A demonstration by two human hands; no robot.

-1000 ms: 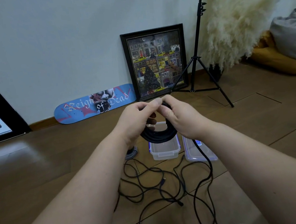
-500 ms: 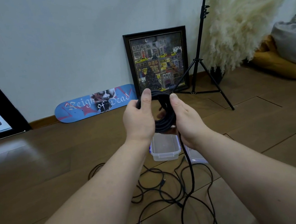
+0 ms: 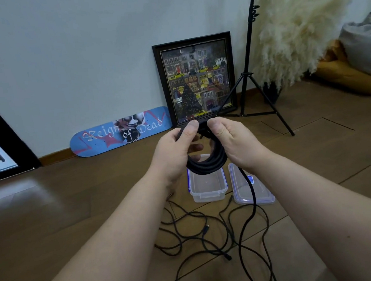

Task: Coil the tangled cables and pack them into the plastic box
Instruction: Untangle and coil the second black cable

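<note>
1. Cable coil (image 3: 207, 165), black, one: hanging in the air between both hands, above the plastic box. One loose tail (image 3: 252, 192) is trailing from the coil under the right hand, crossing the lid and running down to the floor.
2. Loose cables (image 3: 202, 236), black: lying tangled on the wooden floor (image 3: 74, 214) in front of the box. Their number cannot be told, as the strands are overlapping; one plug end is showing near the middle of the tangle.
3. Plastic box (image 3: 207, 187), clear, one: standing open on the floor just below the coil, holding no cable.
4. Lid (image 3: 250, 188), clear with a blue rim, one: lying flat on the floor just beside the box, to its right.
5. Left hand (image 3: 176, 151), one: raised with the forearm reaching forward, thumb up and pressing on the top of the coil, fingers curling through the loop; the grip is closing round the coil.
6. Right hand (image 3: 232, 142), one: raised opposite the left, thumb on the coil's top just beside the left thumb, fingers wrapping the coil's right side; the grip is holding the coil.
7. Background, one each: skateboard deck (image 3: 120, 132), framed picture (image 3: 195, 79), light stand (image 3: 252, 70), pampas grass (image 3: 293, 28), all standing at the wall.
</note>
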